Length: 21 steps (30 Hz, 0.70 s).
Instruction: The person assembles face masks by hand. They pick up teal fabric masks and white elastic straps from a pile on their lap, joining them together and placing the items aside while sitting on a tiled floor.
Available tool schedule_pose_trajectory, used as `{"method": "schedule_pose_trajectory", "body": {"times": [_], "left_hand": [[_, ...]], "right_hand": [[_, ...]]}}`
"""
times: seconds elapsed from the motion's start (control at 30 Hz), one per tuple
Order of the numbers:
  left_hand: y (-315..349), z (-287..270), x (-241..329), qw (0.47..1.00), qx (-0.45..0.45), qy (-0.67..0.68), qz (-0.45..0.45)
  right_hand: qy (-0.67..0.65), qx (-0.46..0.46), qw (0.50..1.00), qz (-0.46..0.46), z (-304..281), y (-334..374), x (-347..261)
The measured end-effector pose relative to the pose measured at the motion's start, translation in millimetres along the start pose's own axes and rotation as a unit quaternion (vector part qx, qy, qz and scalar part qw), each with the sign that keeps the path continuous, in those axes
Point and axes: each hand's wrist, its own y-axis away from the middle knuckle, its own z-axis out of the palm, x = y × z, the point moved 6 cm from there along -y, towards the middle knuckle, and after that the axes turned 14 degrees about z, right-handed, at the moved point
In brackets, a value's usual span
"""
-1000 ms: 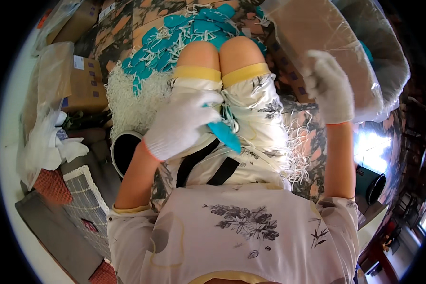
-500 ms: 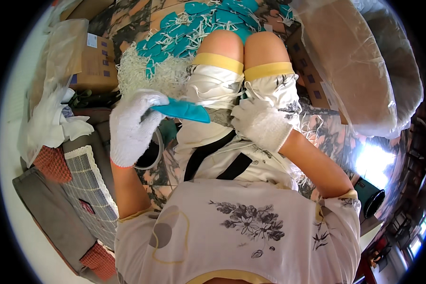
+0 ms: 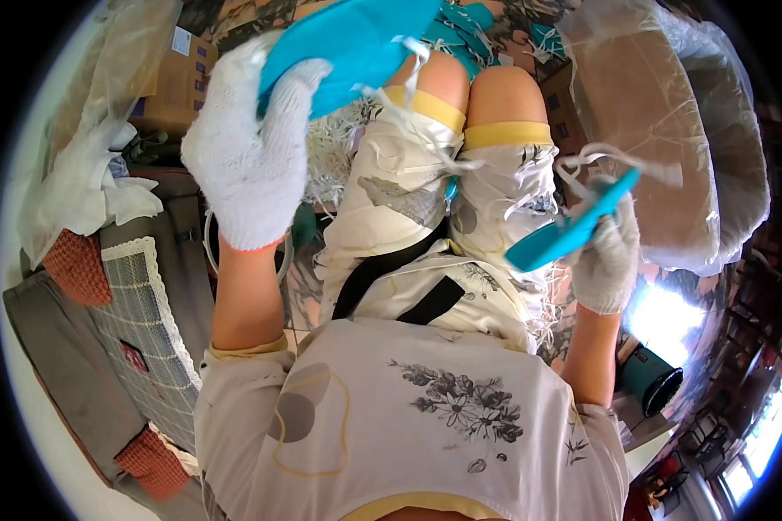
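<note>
1. While my left hand (image 3: 248,156) grips one teal piece (image 3: 347,52) between thumb and fingers, I see it left of the patterned shorts (image 3: 400,195), white straps (image 3: 418,59) trailing in front of them.
2. Right of the shorts, my right hand (image 3: 606,260), partly hidden, has its fingers closed on a second teal piece (image 3: 573,227).
3. Beyond the shorts lies a teal pile (image 3: 460,35); a plastic-draped box (image 3: 639,113) stands to their right.

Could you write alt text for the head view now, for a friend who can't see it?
A seated person's white-gloved left hand holds up a flat teal piece with white strings, while the gloved right hand holds a second teal piece. More teal pieces lie beyond the knees; a plastic-draped cardboard box stands at right.
</note>
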Motion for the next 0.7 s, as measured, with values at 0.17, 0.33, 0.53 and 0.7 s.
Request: {"method": "schedule_pose_trajectory", "body": {"times": [0.17,0.33,0.53,0.7], "left_hand": [[4.0,34.8,10.7,0.986,-0.126,0.088,-0.064],[35.0,68.7,18.5,0.963,-0.132,0.215,-0.097],[52.3,81.5,24.2,0.926,-0.171,0.294,-0.164],[64.9,84.0,27.7,0.907,-0.103,0.356,-0.199]], "right_hand": [[-0.089,0.040,0.994,0.054,19.2,-0.3,18.0],[-0.168,0.043,0.978,0.114,40.6,-11.3,30.0],[-0.182,0.038,0.975,0.126,61.5,-20.8,39.5],[-0.173,0.040,0.972,0.153,73.4,-24.4,44.7]]}}
